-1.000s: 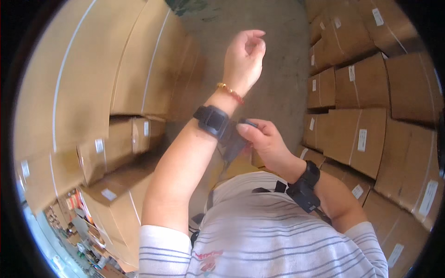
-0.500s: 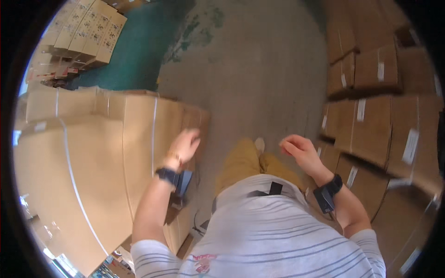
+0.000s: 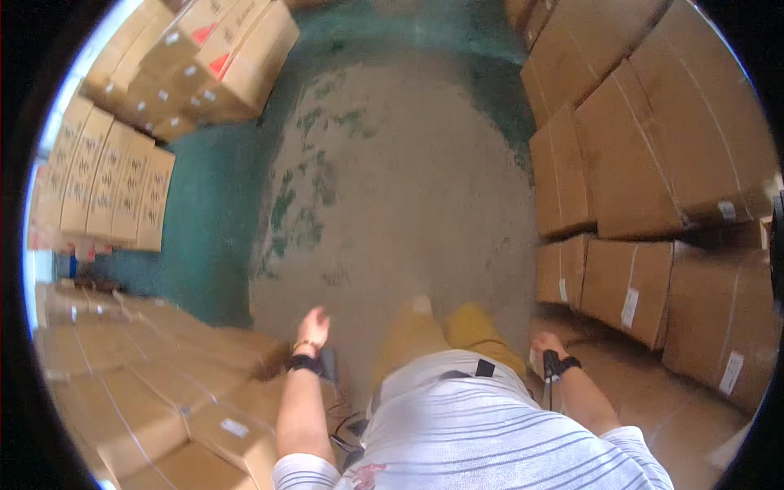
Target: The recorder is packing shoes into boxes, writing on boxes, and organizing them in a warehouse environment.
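Note:
My left hand [image 3: 313, 328] hangs ahead of my body near the stack of cartons on the left, apart from it. It is blurred, but the fingers look loose and nothing shows in them. By my right hip is my right hand [image 3: 548, 343], seen foreshortened, with its fingers loosely bent and no object visible in it. The nearest things to it are the brown cartons [image 3: 627, 290] on the right. A dark band with a small device [image 3: 552, 366] sits on my right wrist, and another dark strap [image 3: 306, 363] circles the left.
Strapped cartons [image 3: 151, 359] are piled at the near left. Tall printed cartons [image 3: 106, 175] and larger boxes [image 3: 261, 61] stand farther along that side. Big brown cartons [image 3: 625, 135] line the right. Between them runs a worn grey-and-green floor [image 3: 392, 171].
I have moved forward along the aisle; the left carton stack has slid back toward me and more boxes show ahead. Both hands have dropped lower in view, the right one toward my hip.

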The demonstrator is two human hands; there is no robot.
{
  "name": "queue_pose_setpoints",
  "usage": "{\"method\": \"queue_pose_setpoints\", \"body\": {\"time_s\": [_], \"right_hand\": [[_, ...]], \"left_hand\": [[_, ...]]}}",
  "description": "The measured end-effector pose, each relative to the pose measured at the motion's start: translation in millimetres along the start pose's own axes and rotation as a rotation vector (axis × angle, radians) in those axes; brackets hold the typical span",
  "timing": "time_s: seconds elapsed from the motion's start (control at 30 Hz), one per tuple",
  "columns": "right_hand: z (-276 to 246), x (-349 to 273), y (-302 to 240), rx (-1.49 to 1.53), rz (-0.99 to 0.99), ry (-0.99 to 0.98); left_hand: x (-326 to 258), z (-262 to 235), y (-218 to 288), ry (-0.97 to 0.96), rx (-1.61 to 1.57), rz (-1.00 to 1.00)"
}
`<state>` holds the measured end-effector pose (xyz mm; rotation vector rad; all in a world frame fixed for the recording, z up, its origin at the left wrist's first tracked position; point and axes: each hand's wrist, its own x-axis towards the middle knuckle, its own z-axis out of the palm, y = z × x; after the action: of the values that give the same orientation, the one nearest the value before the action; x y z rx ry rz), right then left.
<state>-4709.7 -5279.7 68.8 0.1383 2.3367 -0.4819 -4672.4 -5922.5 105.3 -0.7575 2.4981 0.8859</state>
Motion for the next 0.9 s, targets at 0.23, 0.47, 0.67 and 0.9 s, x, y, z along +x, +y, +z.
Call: {"method": "queue_pose_setpoints", "body": {"time_s": [0.23, 0.47, 0.67, 0.9], "right_hand": [[-46, 205, 64, 0.738, 0.196, -0.284], [-329, 468, -164, 0.008, -0.113, 0.077], [-602, 620, -393, 0.487, -0.426, 0.264], [-697, 816, -405, 0.098, -0.242, 0.105]], "left_hand": [[221, -107, 396, -0.127, -0.244, 0.515], [396, -59, 378, -0.366, -0.166, -0.054], [460, -88, 242, -0.6, -1.222, -0.087], [761, -211, 401, 0.025, -0.545, -0.467]]}}
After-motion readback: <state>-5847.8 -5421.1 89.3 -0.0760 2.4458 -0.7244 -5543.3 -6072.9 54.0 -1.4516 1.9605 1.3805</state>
